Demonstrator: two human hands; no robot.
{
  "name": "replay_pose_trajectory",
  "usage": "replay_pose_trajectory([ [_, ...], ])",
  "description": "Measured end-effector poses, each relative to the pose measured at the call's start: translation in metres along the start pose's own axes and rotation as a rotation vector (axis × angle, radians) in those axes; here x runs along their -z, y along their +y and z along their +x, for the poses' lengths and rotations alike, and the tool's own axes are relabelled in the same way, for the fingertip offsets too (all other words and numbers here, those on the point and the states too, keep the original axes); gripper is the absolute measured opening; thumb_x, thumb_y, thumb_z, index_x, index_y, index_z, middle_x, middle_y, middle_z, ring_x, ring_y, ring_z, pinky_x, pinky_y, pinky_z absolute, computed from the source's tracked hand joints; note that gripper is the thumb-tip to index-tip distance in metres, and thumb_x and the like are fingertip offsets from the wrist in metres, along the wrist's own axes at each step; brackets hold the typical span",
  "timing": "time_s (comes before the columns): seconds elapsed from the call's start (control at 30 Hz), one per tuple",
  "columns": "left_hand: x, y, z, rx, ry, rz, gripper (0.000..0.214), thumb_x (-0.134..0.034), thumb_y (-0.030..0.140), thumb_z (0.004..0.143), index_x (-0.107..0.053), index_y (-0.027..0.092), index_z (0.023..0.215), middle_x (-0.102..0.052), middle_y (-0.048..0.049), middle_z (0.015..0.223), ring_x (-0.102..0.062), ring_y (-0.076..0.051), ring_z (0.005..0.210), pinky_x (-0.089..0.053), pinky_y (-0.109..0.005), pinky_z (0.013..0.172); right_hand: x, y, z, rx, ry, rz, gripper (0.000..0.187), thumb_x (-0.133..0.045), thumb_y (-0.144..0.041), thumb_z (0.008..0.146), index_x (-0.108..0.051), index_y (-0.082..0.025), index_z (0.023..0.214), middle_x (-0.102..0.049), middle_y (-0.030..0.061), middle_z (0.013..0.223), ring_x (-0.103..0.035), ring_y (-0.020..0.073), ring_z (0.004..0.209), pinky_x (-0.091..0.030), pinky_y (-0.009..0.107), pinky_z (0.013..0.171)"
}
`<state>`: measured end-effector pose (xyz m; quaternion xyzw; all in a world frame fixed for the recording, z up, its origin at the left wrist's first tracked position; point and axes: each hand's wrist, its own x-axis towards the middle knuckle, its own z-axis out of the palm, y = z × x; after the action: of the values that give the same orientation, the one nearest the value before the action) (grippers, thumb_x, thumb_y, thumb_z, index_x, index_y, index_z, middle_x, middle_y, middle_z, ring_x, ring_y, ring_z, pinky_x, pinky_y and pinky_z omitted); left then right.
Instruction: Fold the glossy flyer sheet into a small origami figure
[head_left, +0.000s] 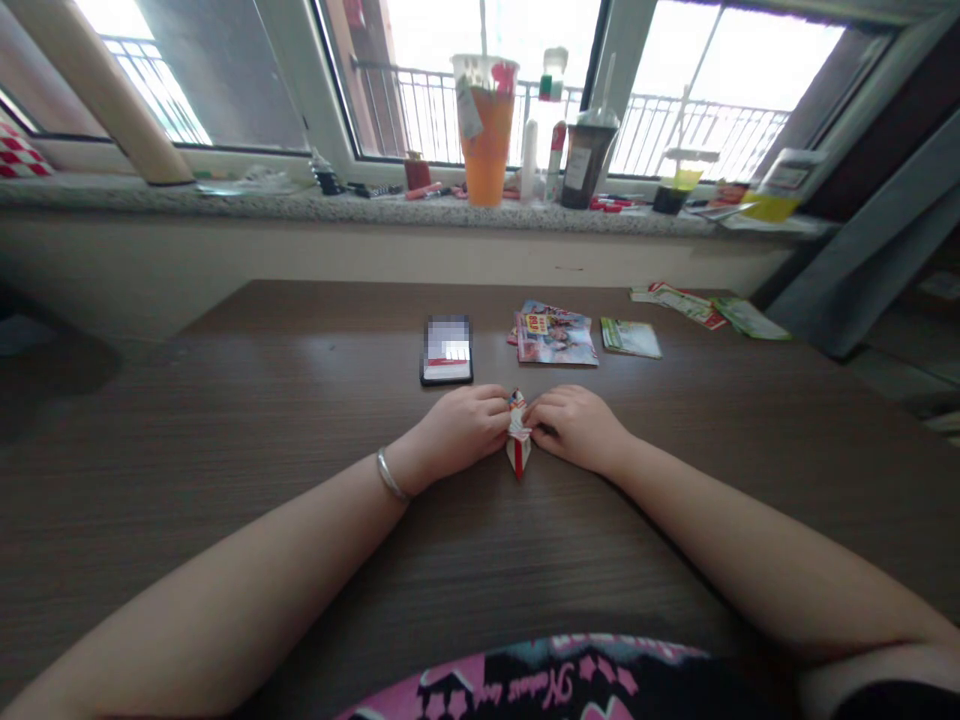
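Observation:
A small piece of folded paper (pixel 518 446), white with red and other printed colours, lies on the table between my two hands. It is narrow and comes to a point at the end nearest me. My left hand (pixel 474 425), with a silver bangle at its wrist, has its fingers closed against the paper's left side. From the right, my right hand (pixel 577 425) presses its bent fingertips on the paper's other edge. The fingers cover part of the paper's sides.
Beyond my hands lie a phone (pixel 447 352), printed leaflets (pixel 559 338), a small card stack (pixel 631 338) and more papers (pixel 690 305) at the far right. The windowsill (pixel 300 207) holds a tall orange drink (pixel 486 140), a dark cup (pixel 589 160) and small bottles.

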<state>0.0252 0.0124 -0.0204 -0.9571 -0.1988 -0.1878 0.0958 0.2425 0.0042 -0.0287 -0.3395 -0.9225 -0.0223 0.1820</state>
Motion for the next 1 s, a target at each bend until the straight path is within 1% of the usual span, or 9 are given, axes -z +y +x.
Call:
replay_pose_trajectory([
  [0.1, -0.001, -0.001, 0.000, -0.010, 0.007, 0.008, 0.013, -0.054, 0.020, 0.090, -0.066, 0.015, 0.088, -0.069, -0.0086, 0.097, -0.061, -0.021, 0.104, -0.053, -0.035, 0.091, 0.002, -0.005, 0.001, 0.003, -0.021, -0.064, 0.009, -0.061, -0.023, 0.085, -0.069, -0.019, 0.085, -0.072, 0.0073, 0.090, -0.063, 0.0200, 0.085, -0.042, 0.032, 0.081],
  [0.2, -0.003, -0.002, -0.001, 0.003, 0.014, 0.027, 0.012, -0.056, 0.022, 0.089, -0.066, 0.015, 0.087, -0.069, -0.0086, 0.099, -0.061, -0.022, 0.106, -0.051, -0.036, 0.093, 0.002, -0.007, 0.003, -0.022, -0.024, -0.047, 0.008, -0.062, -0.022, 0.083, -0.069, -0.019, 0.084, -0.072, 0.0069, 0.088, -0.063, 0.0199, 0.083, -0.042, 0.032, 0.081],
  [0.4, -0.007, -0.003, 0.001, 0.118, 0.031, -0.053, 0.008, -0.061, 0.019, 0.082, -0.067, 0.016, 0.086, -0.069, -0.0072, 0.097, -0.061, -0.022, 0.102, -0.048, -0.038, 0.093, -0.006, 0.001, 0.006, -0.069, 0.046, 0.178, 0.008, -0.062, -0.015, 0.078, -0.069, -0.020, 0.078, -0.073, 0.0034, 0.085, -0.064, 0.0181, 0.083, -0.045, 0.030, 0.082],
  [0.57, -0.019, -0.006, -0.002, 0.235, 0.060, -0.159, 0.003, -0.066, 0.018, 0.076, -0.067, 0.016, 0.079, -0.068, -0.0061, 0.089, -0.060, -0.024, 0.105, -0.048, -0.038, 0.096, -0.014, 0.007, 0.006, -0.115, 0.071, 0.301, 0.006, -0.063, -0.015, 0.075, -0.067, -0.019, 0.073, -0.073, 0.0035, 0.086, -0.064, 0.0182, 0.087, -0.045, 0.032, 0.085],
  [0.63, -0.022, -0.007, -0.004, 0.251, 0.065, -0.193, 0.002, -0.065, 0.016, 0.077, -0.066, 0.016, 0.079, -0.068, -0.0059, 0.088, -0.059, -0.024, 0.108, -0.046, -0.038, 0.100, -0.015, 0.007, 0.006, -0.152, 0.055, 0.304, 0.004, -0.064, -0.016, 0.074, -0.066, -0.019, 0.072, -0.073, 0.0040, 0.087, -0.063, 0.0186, 0.088, -0.044, 0.033, 0.086],
  [0.7, -0.023, -0.008, -0.005, 0.259, 0.057, -0.220, 0.005, -0.062, 0.017, 0.081, -0.066, 0.015, 0.080, -0.068, -0.0063, 0.088, -0.059, -0.023, 0.110, -0.045, -0.038, 0.103, -0.015, 0.007, 0.006, -0.179, 0.043, 0.297, 0.005, -0.065, -0.018, 0.075, -0.065, -0.018, 0.071, -0.072, 0.0041, 0.086, -0.063, 0.0188, 0.087, -0.044, 0.033, 0.085],
  [0.8, -0.021, -0.007, -0.004, 0.301, 0.034, -0.234, 0.012, -0.058, 0.021, 0.087, -0.066, 0.016, 0.080, -0.070, -0.0075, 0.088, -0.059, -0.024, 0.113, -0.046, -0.041, 0.101, -0.014, 0.006, 0.006, -0.229, 0.054, 0.295, 0.012, -0.063, -0.025, 0.081, -0.065, -0.018, 0.071, -0.070, 0.0041, 0.079, -0.062, 0.0182, 0.081, -0.043, 0.031, 0.080],
  [0.87, -0.020, -0.006, -0.004, 0.357, 0.026, -0.241, 0.012, -0.060, 0.023, 0.087, -0.067, 0.016, 0.079, -0.071, -0.0081, 0.090, -0.059, -0.026, 0.114, -0.048, -0.041, 0.098, -0.014, 0.005, 0.006, -0.273, 0.064, 0.292, 0.015, -0.062, -0.028, 0.083, -0.065, -0.018, 0.072, -0.069, 0.0043, 0.077, -0.061, 0.0180, 0.078, -0.043, 0.030, 0.076],
  [1.0, -0.018, -0.003, -0.003, 0.460, 0.022, -0.249, 0.011, -0.065, 0.024, 0.084, -0.069, 0.017, 0.077, -0.072, -0.0096, 0.093, -0.061, -0.027, 0.113, -0.048, -0.040, 0.097, -0.017, 0.005, 0.009, -0.327, 0.059, 0.285, 0.015, -0.065, -0.028, 0.082, -0.063, -0.019, 0.071, -0.068, 0.0042, 0.077, -0.060, 0.0185, 0.078, -0.042, 0.030, 0.075],
])
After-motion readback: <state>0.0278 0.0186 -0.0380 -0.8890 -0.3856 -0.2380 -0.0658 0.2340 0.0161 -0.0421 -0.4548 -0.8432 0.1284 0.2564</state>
